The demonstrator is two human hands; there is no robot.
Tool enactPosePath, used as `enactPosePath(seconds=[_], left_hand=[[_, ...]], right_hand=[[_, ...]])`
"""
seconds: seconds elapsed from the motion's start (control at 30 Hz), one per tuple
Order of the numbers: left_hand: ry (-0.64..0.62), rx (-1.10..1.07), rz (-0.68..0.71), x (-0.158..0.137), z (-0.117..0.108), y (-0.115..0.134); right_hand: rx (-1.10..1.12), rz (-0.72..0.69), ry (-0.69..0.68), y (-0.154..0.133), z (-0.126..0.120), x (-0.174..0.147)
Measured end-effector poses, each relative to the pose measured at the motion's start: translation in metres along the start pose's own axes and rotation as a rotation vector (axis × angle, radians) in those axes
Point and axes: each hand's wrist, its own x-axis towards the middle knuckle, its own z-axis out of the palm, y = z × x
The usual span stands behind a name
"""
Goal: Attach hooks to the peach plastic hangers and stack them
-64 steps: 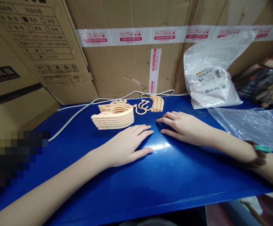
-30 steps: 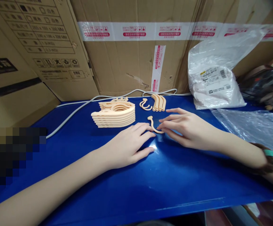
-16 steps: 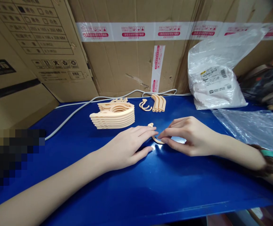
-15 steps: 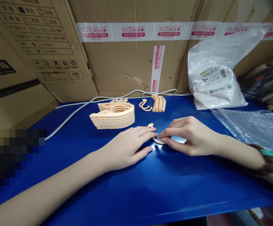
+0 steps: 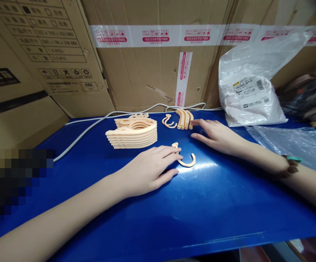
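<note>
My left hand (image 5: 151,168) lies palm-down on the table with its fingers stretched out, the fingertips over the stem of a peach-coloured plastic hook (image 5: 187,166). The curl of this hook shows to the right of the fingers; part of the stem is hidden under them. My right hand (image 5: 219,135) is extended with thumb and fingers apart, its fingertips at the right end of several curved peach bars (image 5: 183,118) laid side by side. Left of those bars lie more peach hooks (image 5: 170,126). A stack of peach hanger-shaped parts (image 5: 136,138) stands behind my left hand.
The blue table (image 5: 158,218) ends at a front edge below. Cardboard boxes (image 5: 141,72) wall off the back and left. A white cable (image 5: 78,145) runs along the back. At right are a white plastic bag (image 5: 252,98) and a clear plastic sheet (image 5: 291,145).
My right hand has left the hook's curl and moved back to the curved bars, its fingers spreading. The hook's curl is now uncovered. My left hand stays on the stem.
</note>
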Motion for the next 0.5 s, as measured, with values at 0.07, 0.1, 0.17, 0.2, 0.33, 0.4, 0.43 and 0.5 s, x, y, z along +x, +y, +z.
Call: enactPosePath(seconds=[0.07,0.1,0.17,0.2,0.33,0.4,0.43,0.5], left_hand=[[0.003,-0.001,0.006,0.0,0.0,0.0],[0.004,-0.003,0.007,0.0,0.0,0.0],[0.007,-0.007,0.012,0.0,0.0,0.0],[0.009,-0.009,0.016,0.001,0.0,0.0],[0.008,-0.001,0.04,0.002,-0.002,-0.001],[0.006,0.019,0.047,0.002,-0.003,-0.002],[0.004,0.034,0.05,0.001,-0.003,-0.002],[0.003,0.07,0.056,0.001,-0.002,-0.003]], right_hand=[[-0.061,-0.003,0.04,-0.004,-0.006,0.0],[-0.087,-0.006,0.062,-0.007,-0.009,-0.001],[-0.138,-0.001,0.105,-0.01,-0.015,-0.002],[-0.167,0.002,0.114,-0.012,-0.016,-0.003],[-0.245,0.032,0.013,-0.012,-0.016,-0.006],[-0.249,0.052,-0.037,-0.012,-0.015,-0.007],[-0.266,0.062,-0.04,-0.012,-0.016,-0.007],[-0.334,0.075,-0.007,-0.016,-0.018,-0.009]])
